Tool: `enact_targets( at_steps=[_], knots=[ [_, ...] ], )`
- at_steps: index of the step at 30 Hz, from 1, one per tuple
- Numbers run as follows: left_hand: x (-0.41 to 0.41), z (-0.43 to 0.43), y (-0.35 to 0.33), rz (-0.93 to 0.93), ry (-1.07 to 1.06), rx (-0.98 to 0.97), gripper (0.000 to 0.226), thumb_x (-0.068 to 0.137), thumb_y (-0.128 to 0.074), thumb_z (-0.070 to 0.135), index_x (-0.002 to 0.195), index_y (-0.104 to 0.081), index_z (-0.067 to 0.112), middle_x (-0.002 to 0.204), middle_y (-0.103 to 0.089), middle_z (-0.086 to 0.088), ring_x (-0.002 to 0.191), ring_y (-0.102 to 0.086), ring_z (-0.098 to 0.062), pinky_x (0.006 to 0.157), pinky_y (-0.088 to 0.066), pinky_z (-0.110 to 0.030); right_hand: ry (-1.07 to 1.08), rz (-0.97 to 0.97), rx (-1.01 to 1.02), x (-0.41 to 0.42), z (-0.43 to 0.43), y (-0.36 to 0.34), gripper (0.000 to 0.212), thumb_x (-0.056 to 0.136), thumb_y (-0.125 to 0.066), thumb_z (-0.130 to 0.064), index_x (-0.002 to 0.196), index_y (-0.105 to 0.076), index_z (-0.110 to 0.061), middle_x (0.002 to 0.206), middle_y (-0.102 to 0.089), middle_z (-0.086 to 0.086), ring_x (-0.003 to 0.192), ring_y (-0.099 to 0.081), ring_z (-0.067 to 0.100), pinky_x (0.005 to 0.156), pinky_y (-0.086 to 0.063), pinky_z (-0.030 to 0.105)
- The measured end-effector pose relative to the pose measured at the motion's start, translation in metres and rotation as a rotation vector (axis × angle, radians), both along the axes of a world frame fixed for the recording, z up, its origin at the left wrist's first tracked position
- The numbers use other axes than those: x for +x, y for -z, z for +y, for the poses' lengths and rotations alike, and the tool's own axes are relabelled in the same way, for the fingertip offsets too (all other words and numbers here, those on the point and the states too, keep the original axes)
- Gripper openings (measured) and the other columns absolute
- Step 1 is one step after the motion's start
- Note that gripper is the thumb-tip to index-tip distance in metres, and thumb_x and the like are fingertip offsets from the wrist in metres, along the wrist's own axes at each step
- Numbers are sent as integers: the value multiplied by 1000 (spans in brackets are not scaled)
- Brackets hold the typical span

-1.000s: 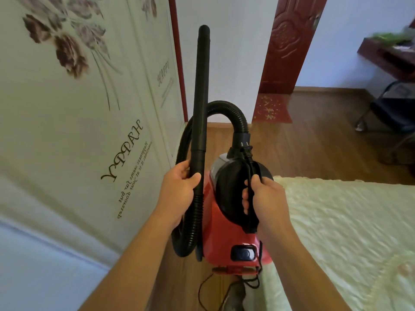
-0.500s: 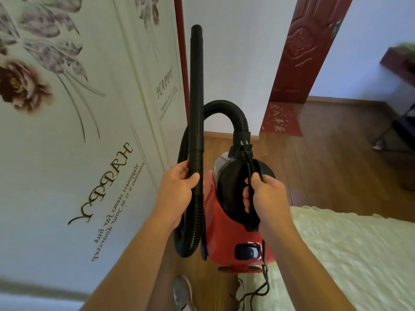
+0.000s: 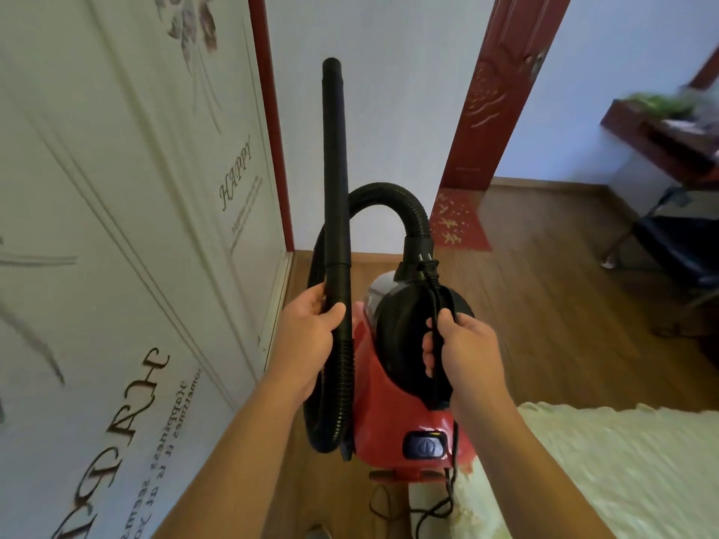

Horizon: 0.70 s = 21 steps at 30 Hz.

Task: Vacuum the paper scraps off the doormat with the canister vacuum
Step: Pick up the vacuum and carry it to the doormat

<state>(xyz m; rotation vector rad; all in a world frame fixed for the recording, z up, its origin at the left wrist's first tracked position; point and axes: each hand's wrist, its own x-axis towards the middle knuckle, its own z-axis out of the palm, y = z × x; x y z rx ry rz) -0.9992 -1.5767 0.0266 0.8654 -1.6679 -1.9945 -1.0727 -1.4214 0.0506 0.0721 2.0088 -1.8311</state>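
While the left hand [image 3: 307, 336] is curling its fingers round the black wand [image 3: 334, 169] and the right hand [image 3: 463, 352] is gripping the red canister vacuum [image 3: 389, 414] by its handle [image 3: 441, 389], the wand is pointing straight up, and the red doormat [image 3: 461, 223] is lying well ahead, rightward, by the door [image 3: 494, 91].

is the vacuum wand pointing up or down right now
Up. The wand stands nearly upright, its tip at the top, with the left hand gripping its lower end.

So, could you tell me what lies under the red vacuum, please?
Wooden floor and a dangling black cord show beneath the vacuum; its body hides the floor directly below.
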Motion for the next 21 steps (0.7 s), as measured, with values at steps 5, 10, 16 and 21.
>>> enact_targets(
  at_steps=[5,10,16,21],
  knots=[
    [-54,-46,0,-28,55,7,28,99,-57,9,123,-66,20,94,-73,-3,86,-70,-24,84,-58,-47,75,-9,-18,-50,-36,-6,29,106,-46,-21,86,-62,-7,56,-55,2,48,-46,18,48,-38,32],
    [-112,-74,1,-34,101,2,28,99,-57,9,121,-66,24,89,-74,-1,81,-72,-20,77,-58,-37,96,-45,-38,-107,-68,7,29,105,-47,-21,87,-62,-5,56,-54,2,48,-45,17,47,-37,32],
    [-199,-106,12,-90,91,-25,30,99,-57,9,126,-65,21,94,-73,-2,86,-71,-23,82,-58,-41,96,-85,-44,-197,-98,27,29,105,-48,-20,85,-62,-6,56,-55,2,48,-46,18,47,-38,32],
    [-286,-120,10,-129,95,-35,27,100,-57,11,121,-66,23,92,-73,-3,85,-71,-24,81,-59,-41,100,-129,-47,-282,-111,31,29,105,-47,-20,84,-61,-7,56,-54,3,48,-46,18,46,-38,32]
  ],
)
